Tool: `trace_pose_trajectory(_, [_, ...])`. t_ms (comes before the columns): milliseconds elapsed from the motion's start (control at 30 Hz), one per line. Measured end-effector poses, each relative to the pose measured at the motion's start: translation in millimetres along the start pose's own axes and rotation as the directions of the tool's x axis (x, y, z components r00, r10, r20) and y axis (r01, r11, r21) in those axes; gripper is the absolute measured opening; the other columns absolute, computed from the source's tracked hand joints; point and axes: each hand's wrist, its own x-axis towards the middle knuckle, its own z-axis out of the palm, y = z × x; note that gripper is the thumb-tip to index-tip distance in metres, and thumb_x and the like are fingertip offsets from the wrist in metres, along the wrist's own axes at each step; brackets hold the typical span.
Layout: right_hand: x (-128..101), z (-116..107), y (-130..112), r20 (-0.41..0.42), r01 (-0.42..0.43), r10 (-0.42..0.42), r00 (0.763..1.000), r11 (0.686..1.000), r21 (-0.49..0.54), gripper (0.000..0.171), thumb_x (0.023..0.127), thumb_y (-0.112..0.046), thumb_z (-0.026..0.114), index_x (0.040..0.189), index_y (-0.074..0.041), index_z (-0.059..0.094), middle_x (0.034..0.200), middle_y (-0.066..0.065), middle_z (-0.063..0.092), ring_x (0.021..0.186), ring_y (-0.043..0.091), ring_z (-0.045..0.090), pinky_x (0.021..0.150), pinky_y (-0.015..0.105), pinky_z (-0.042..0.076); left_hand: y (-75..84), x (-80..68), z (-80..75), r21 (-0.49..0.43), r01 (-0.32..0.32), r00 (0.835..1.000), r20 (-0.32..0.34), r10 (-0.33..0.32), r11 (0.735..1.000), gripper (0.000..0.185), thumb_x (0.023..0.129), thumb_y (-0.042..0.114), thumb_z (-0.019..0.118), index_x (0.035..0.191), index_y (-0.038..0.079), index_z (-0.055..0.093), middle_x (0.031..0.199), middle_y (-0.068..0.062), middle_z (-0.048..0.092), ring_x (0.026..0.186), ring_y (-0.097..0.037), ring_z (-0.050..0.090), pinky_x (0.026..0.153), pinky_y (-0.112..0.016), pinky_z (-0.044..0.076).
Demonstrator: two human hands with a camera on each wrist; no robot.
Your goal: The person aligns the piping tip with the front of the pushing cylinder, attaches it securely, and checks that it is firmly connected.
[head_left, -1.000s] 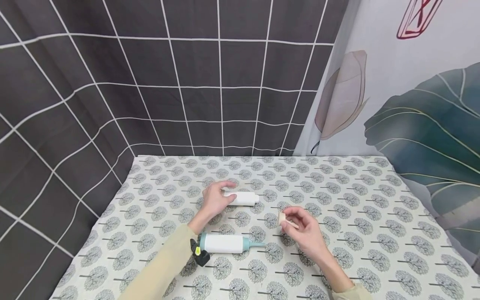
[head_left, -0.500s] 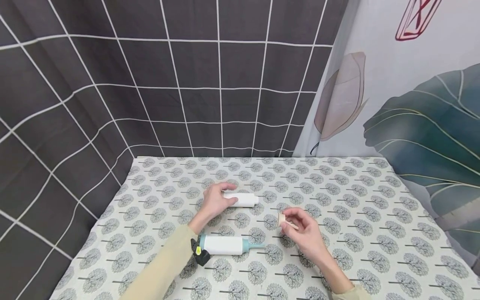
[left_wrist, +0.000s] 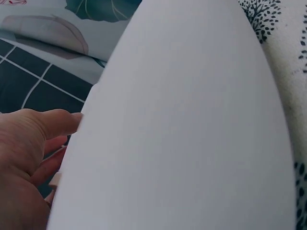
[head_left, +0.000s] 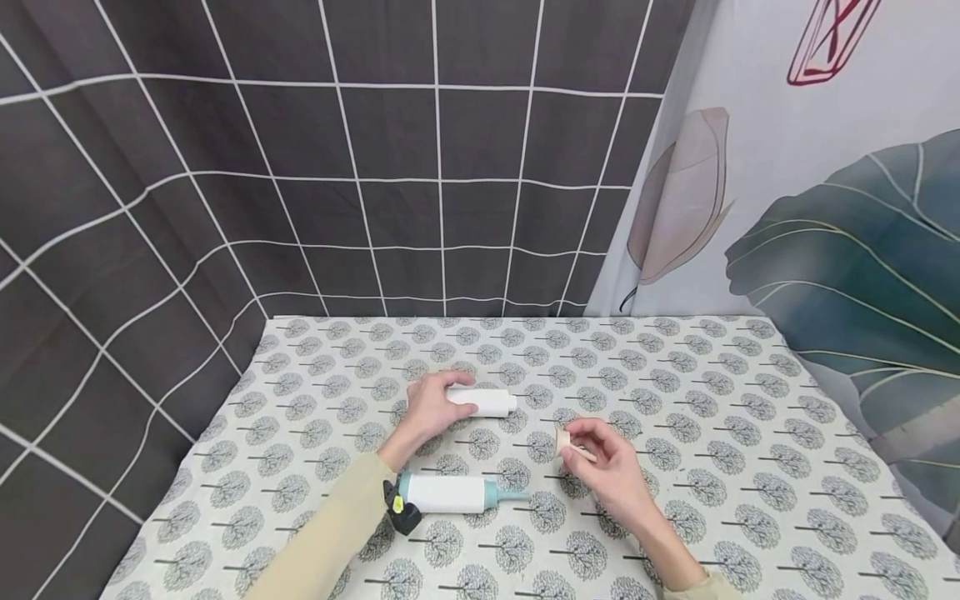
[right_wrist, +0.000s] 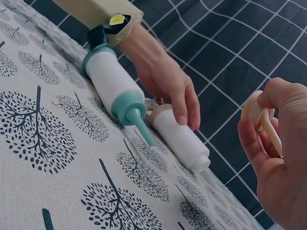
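My left hand (head_left: 437, 408) grips the beige end of a white squeeze bottle (head_left: 489, 403), which lies on its side with its bare white neck pointing right. In the right wrist view that bottle (right_wrist: 180, 141) shows under the curled fingers. A beige nozzle cap (right_wrist: 252, 111) with a thin tapered spout is pinched between thumb and fingers of my right hand (head_left: 611, 467), right of the bottle's neck. Nearer me lies a second white bottle (head_left: 447, 493) with teal ends and a teal nozzle. Its white body (left_wrist: 177, 120) fills most of the left wrist view, hiding much of the left hand.
A white cloth (head_left: 750, 467) printed with grey trees covers the table. Behind it hangs a dark curtain (head_left: 480, 208) with white grid lines, and a leaf-patterned curtain (head_left: 862, 275) hangs at the right. A black wrist strap (head_left: 401, 508) overlaps the teal bottle's left end.
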Motion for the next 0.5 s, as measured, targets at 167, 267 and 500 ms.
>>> trace_pose_trajectory(167, [-0.1, 0.0, 0.8, -0.002, -0.002, 0.002, 1.0, 1.0, -0.006, 0.028, 0.087, 0.012, 0.064, 0.113, 0.015, 0.053, 0.096, 0.016, 0.06, 0.079, 0.023, 0.065, 0.076, 0.024, 0.056, -2.0, 0.7, 2.3, 0.04, -0.04, 0.999, -0.002, 0.04, 0.998, 0.044, 0.069, 0.015, 0.09, 0.11, 0.015, 0.074, 0.116, -0.005, 0.071, 0.109, -0.031, 0.058, 0.105, -0.053, 0.024])
trace_pose_trajectory(267, [-0.5, -0.3, 2.0, 0.001, 0.002, -0.002, 1.0, 1.0, -0.007, 0.028, 0.086, 0.013, 0.064, 0.112, 0.016, 0.053, 0.096, 0.015, 0.061, 0.078, 0.023, 0.065, 0.076, 0.024, 0.056, -2.9, 0.5, 3.3, 0.055, -0.057, 0.998, -0.004, 0.057, 0.997, 0.044, 0.069, 0.014, 0.09, 0.11, 0.014, 0.074, 0.116, -0.004, 0.072, 0.109, -0.03, 0.058, 0.103, -0.052, 0.025])
trace_pose_trajectory(500, [-0.1, -0.4, 3.7, 0.011, 0.013, -0.013, 1.0, 1.0, 0.015, 0.029, 0.086, 0.014, 0.063, 0.112, 0.017, 0.052, 0.097, 0.013, 0.061, 0.08, 0.018, 0.065, 0.075, 0.024, 0.056, -4.1, -0.5, 4.7, 0.08, -0.083, 0.996, -0.014, 0.085, 0.993, 0.043, 0.068, 0.014, 0.089, 0.109, 0.013, 0.074, 0.115, -0.006, 0.071, 0.107, -0.03, 0.056, 0.098, -0.051, 0.027])
